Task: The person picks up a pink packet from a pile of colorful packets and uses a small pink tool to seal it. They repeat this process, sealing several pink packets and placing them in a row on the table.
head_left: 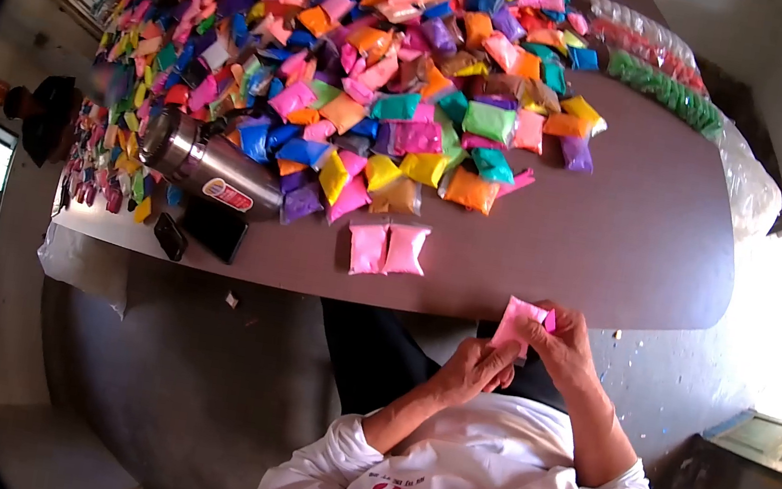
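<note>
A pink packet (518,321) is held just off the table's near edge, in front of my body. My right hand (565,355) grips it from the right, thumb across its face, and a bit of brighter pink shows by the fingers. At its lower left, my left hand (470,373) is closed with the thumb and fingers on the packet's bottom edge. Two similar light-pink packets (387,248) lie side by side on the table (639,211), left of my hands. Beyond them spreads a big heap of small colourful packets (364,89).
A steel flask (220,168) lies on its side against the heap, with a dark phone (215,228) and a small black object (170,237) nearby. Clear bags holding red and green items (662,91) line the far right edge. Another person (47,120) is at the far left.
</note>
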Available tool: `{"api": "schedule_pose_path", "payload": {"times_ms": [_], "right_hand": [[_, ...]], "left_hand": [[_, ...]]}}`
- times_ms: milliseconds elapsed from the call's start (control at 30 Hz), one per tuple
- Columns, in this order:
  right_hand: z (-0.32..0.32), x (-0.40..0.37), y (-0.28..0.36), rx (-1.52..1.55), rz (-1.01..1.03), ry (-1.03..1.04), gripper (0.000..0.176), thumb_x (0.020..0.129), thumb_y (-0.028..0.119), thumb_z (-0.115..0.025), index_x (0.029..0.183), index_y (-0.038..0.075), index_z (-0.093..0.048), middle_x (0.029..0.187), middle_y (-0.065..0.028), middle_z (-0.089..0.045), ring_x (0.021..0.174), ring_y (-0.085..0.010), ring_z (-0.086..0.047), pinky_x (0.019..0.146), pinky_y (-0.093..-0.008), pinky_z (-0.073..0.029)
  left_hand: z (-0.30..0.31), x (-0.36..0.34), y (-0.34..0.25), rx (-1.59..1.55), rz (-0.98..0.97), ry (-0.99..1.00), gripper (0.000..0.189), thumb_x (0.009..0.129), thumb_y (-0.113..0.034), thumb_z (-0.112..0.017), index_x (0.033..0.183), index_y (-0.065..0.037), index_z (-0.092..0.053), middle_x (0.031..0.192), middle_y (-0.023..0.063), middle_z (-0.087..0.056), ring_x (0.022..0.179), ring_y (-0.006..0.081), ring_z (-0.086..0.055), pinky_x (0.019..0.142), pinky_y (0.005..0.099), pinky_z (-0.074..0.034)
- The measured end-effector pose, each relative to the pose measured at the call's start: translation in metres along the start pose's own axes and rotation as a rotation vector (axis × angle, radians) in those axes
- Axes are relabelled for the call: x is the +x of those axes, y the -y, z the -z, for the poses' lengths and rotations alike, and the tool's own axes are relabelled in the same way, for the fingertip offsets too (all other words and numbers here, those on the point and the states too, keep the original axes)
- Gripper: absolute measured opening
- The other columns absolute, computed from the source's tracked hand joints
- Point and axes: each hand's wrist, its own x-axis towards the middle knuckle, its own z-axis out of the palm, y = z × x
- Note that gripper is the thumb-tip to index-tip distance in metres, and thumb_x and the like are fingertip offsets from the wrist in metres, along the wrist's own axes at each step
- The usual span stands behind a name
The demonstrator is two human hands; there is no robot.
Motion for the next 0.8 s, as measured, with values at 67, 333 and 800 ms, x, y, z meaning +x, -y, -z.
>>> {"api": "schedule_pose_path", "payload": {"times_ms": [67, 333, 800], "right_hand": [[-0.002, -0.004, 0.005, -0.03, 0.011, -0.07, 0.021, 0.085, 0.02, -0.064, 0.09, -0.001, -0.061, 0.074, 0.0002, -0.059, 0.069, -0.0062, -0.052, 0.06, -0.0224, -0.044], [0.008, -0.014, 0.014, 0.141, -0.129, 0.0, 0.022, 0.082, 0.026, -0.067, 0.079, 0.006, -0.058, 0.056, 0.0053, -0.048, 0.045, -0.0026, -0.038, 0.039, -0.0194, -0.026], [0.016, -0.052, 0.027, 0.061, -0.079, 0.199, 0.019, 0.087, 0.023, -0.062, 0.092, 0.004, -0.059, 0.07, 0.0033, -0.056, 0.058, -0.0032, -0.046, 0.048, -0.019, -0.035]], "left_hand": [[-0.001, -0.001, 0.003, 0.024, 0.001, -0.002, 0.049, 0.096, -0.034, -0.042, 0.059, -0.004, -0.05, 0.048, 0.0001, -0.042, 0.048, 0.0098, -0.045, 0.049, 0.0251, -0.04], [-0.007, -0.006, -0.005, 0.083, -0.007, -0.004, 0.046, 0.095, -0.036, -0.043, 0.064, -0.004, -0.052, 0.053, 0.0004, -0.047, 0.048, 0.0055, -0.042, 0.045, 0.0218, -0.034], [-0.031, -0.039, -0.014, 0.203, -0.101, 0.008, 0.039, 0.09, -0.04, -0.053, 0.08, -0.003, -0.06, 0.058, -0.0024, -0.048, 0.052, 0.0044, -0.041, 0.047, 0.0208, -0.033]]}}
